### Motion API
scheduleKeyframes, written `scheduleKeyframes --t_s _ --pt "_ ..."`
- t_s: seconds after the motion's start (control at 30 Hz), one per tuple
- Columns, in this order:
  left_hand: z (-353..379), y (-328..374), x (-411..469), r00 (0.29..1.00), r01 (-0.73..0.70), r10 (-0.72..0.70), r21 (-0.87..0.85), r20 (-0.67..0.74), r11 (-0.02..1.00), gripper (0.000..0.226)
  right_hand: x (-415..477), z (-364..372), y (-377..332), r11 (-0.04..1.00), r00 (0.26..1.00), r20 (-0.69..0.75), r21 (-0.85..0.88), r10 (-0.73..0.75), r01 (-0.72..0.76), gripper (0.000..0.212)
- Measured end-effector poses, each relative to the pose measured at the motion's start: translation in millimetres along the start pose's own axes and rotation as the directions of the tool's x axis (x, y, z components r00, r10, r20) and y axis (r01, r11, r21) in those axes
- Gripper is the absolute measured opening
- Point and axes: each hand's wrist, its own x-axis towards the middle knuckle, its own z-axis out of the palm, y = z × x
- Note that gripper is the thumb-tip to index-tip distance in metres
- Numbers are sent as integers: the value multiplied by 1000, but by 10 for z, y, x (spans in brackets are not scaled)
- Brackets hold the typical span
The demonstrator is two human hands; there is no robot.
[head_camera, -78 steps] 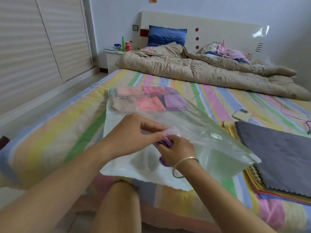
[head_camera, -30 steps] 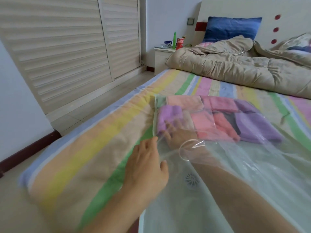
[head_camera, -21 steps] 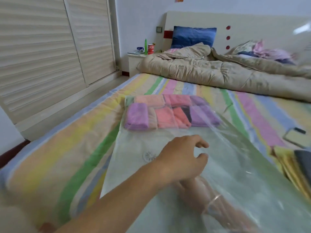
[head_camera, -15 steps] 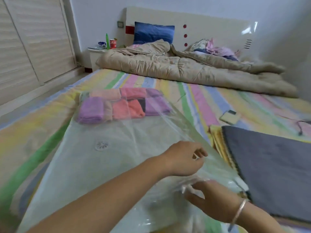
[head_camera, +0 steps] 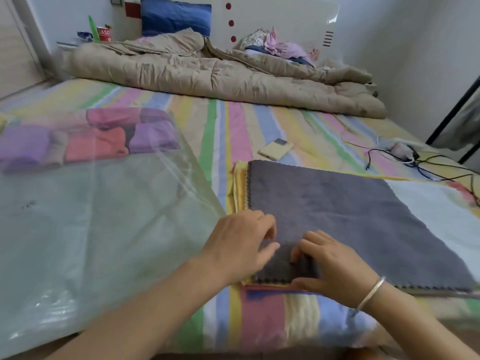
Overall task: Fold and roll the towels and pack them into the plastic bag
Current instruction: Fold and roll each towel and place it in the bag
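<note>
A clear plastic bag point(head_camera: 104, 216) lies flat on the left of the striped bed, with several rolled towels point(head_camera: 96, 144) in purple, pink and red packed at its far end. To its right a grey towel point(head_camera: 350, 211) lies spread on top of a stack of flat towels, whose yellow edges point(head_camera: 237, 188) show at the left. Both hands are at the grey towel's near left corner. My left hand point(head_camera: 239, 245) rests its fingertips on the cloth. My right hand point(head_camera: 335, 268) pinches the corner, thumb at the near edge and fingers curled on top.
A phone point(head_camera: 276, 149) lies on the sheet beyond the stack, and cables with a charger point(head_camera: 405, 157) trail at the right. A rumpled beige quilt point(head_camera: 207, 76) and a blue pillow point(head_camera: 176, 16) fill the head of the bed. A can and bottle point(head_camera: 100, 32) stand on the nightstand.
My right hand left a purple roll in the bag and came out. Both hands let go of the bag's mouth and moved right onto the grey towel's corner.
</note>
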Motion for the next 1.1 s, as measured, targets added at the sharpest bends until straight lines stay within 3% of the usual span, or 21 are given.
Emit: scheduleKeyframes --t_s 0.07,0.13,0.2,0.43,0.63,0.7,0.83,0.97,1.1 --pt "147 31 6 989 -116 119 -45 90 992 38 -1 3 87 998 998 -24 -11 -62 62 29" --pt "281 43 -8 973 -142 142 -12 182 990 43 -1 18 129 990 988 -61 -29 -142 141 24" --pt "375 39 -38 975 -129 127 -2 183 992 41 -7 57 160 981 976 -103 -18 -193 192 19" --pt "316 17 79 975 193 -163 -216 152 957 19 47 110 231 990 952 -289 65 -101 125 18" --pt "395 -52 297 920 388 -388 -271 58 881 12 -121 64 481 997 963 -257 -37 -81 74 22" --pt "442 -154 450 870 473 -492 -319 26 821 15 -184 -6 732 997 971 -238 -75 -18 0 25" --pt "520 -297 730 742 595 -669 -426 -35 682 37 -288 -211 1377 954 953 -152 -113 261 -280 33" --pt "587 -357 965 704 628 -706 -398 -75 669 46 -282 -364 1951 898 894 -149 -64 423 -435 32" --pt "617 -454 1163 680 655 -723 -341 -125 674 49 -111 -395 2288 878 866 -147 63 478 -474 32"
